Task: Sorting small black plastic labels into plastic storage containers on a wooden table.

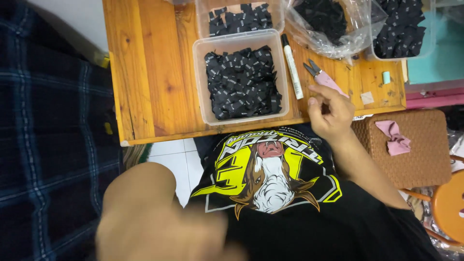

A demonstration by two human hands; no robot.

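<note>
My right hand (331, 110) rests at the front edge of the wooden table (145, 72), fingers curled over the handle of pink thread snips (320, 75) whose blades point away from me. My left hand (159, 232) is a large blur low in the view, close to the camera, over the edge of a black T-shirt (270, 174) with a yellow and white animal print that lies across my lap. Left of my right hand, a clear plastic tub (199, 72) holds several small black fabric labels (241, 82). A white marker pen (292, 67) lies between the tub and the snips.
Behind the tub stands a second clear tub (203, 14) of black labels, a plastic bag (357, 29) of them and another container (427, 34). A brown woven box (420, 159) with a pink bow (394, 137) and an orange stool (449, 203) sit right. Dark plaid fabric (48, 145) fills the left.
</note>
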